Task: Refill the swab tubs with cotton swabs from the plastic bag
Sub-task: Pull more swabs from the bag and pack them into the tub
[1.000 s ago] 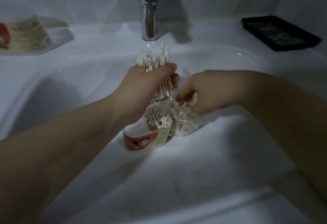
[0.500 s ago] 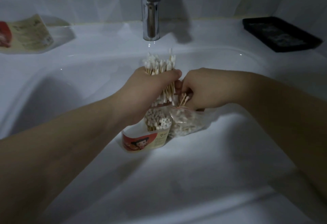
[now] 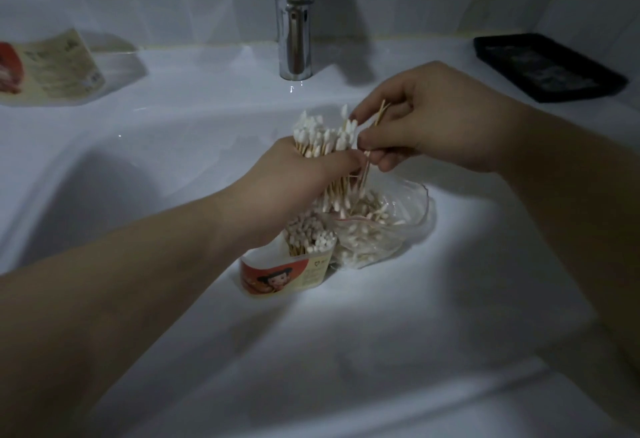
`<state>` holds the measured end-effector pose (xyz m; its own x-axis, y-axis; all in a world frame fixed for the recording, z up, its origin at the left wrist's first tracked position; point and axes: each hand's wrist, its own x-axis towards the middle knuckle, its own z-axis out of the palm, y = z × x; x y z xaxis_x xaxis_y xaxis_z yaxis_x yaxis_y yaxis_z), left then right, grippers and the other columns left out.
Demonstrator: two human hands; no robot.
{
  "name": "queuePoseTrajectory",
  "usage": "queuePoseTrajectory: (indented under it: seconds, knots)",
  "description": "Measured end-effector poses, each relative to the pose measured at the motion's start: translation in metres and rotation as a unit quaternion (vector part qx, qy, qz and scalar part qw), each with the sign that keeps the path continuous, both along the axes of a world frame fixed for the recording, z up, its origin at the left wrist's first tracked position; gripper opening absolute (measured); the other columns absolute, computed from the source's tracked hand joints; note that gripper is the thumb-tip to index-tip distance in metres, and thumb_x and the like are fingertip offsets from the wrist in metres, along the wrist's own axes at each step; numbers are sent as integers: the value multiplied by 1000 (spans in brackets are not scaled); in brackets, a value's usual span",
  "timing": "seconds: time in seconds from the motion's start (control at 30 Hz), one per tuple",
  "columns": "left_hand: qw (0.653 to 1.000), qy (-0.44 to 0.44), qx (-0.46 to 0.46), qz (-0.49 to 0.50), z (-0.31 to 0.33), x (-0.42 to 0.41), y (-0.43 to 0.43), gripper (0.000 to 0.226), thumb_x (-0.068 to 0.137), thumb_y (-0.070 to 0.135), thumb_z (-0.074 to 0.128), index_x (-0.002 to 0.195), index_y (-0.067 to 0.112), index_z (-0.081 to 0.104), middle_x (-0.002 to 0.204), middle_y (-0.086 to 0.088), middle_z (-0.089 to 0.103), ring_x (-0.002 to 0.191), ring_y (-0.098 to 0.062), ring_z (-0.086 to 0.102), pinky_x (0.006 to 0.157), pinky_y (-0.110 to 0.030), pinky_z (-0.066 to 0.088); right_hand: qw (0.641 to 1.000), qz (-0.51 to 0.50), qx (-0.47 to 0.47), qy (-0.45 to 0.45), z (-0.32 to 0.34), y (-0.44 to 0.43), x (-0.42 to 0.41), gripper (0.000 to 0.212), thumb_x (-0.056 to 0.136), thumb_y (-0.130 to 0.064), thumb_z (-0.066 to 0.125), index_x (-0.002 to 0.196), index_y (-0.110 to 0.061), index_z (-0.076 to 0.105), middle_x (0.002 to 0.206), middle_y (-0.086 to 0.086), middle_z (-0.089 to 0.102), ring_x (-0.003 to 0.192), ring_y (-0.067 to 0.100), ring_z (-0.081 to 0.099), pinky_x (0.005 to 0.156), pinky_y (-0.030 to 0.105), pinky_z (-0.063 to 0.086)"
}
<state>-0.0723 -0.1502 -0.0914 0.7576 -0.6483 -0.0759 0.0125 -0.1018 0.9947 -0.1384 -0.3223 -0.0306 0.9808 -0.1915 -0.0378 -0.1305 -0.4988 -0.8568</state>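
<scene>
Gathering a swab bundle above the tub

The cotton swabs point(image 3: 323, 141) stood upright in the left hand point(image 3: 304, 178), fingers clamped round them, above the part-filled tub point(image 3: 287, 273), which touched the open plastic bag point(image 3: 381, 230) mid-sink, below the tap point(image 3: 294, 32). The right hand point(image 3: 429, 122) pinched a few loose swabs point(image 3: 381, 113) beside the bundle. The next move probably called for merging them, then lowering everything into the tub's free space.

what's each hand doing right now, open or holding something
Left hand: closed round a bundle of cotton swabs.
Right hand: pinching a few loose swabs.
</scene>
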Motion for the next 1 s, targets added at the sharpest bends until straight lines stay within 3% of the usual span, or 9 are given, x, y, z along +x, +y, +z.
queuePoseTrajectory:
  seconds: [0.07,0.2,0.37,0.53,0.73,0.83,0.9,0.93,1.0]
  knots:
    - [999,11,-28,-18,-1,1,0,33,80,24,72,110,9,73,105,-16,75,101,-32,72,98,-51,55,999,-10,49,-16,0,2,1,18,87,2,74,105,-2,71,68,14,73,61,19,71,63,24,61]
    - [997,16,-63,-45,-1,1,0,17,92,7,68,108,1,70,92,-16,70,87,-28,69,79,-40,55,996,-6,90,-14,-2,5,2,18,89,2,72,105,-5,70,68,15,72,58,18,68,63,23,60]
    - [996,53,-61,-24,3,2,-1,16,90,-3,66,105,3,70,83,-12,67,73,-21,67,62,-30,53,997,-22,61,-53,-7,6,5,33,92,-2,70,124,-9,67,76,15,76,62,15,71,65,23,60]
    - [996,68,-65,2,2,5,-1,17,88,-5,65,105,-3,70,81,-15,66,71,-23,67,61,-31,54,996,32,-68,-44,-14,6,7,22,103,-11,57,113,-9,76,87,3,78,83,11,75,67,33,62]
    - [994,81,-72,-9,1,5,1,27,88,-6,64,115,-10,67,82,-16,68,71,-22,67,62,-30,54,989,131,-69,9,-8,7,3,25,94,-2,59,115,-5,72,98,14,77,90,18,74,75,48,59]
    - [993,95,-60,-23,4,4,1,30,89,-4,60,118,-5,69,101,-30,70,83,-28,70,64,-32,56,977,178,-115,21,-11,5,2,56,82,-15,81,134,-15,62,125,-1,71,112,14,69,93,47,58]
    - [990,125,-65,-21,7,2,1,30,92,-1,59,120,0,69,112,-33,67,87,-28,69,65,-32,58,970,163,-181,23,-13,7,1,109,71,-36,91,160,-26,28,154,-16,47,127,-3,54,107,24,47]
    - [988,139,-69,-23,8,2,1,29,93,0,59,120,3,70,107,-32,67,85,-27,68,65,-32,59,966,155,-204,23,-11,10,0,126,66,-44,92,163,-32,12,160,-21,34,130,-7,46,107,13,41]
    - [983,162,-76,-30,10,1,1,26,93,0,58,115,5,71,94,-23,66,77,-22,69,64,-31,59,954,161,-252,10,-11,16,-1,133,62,-51,92,162,-34,7,163,-19,28,135,-4,41,107,13,38]
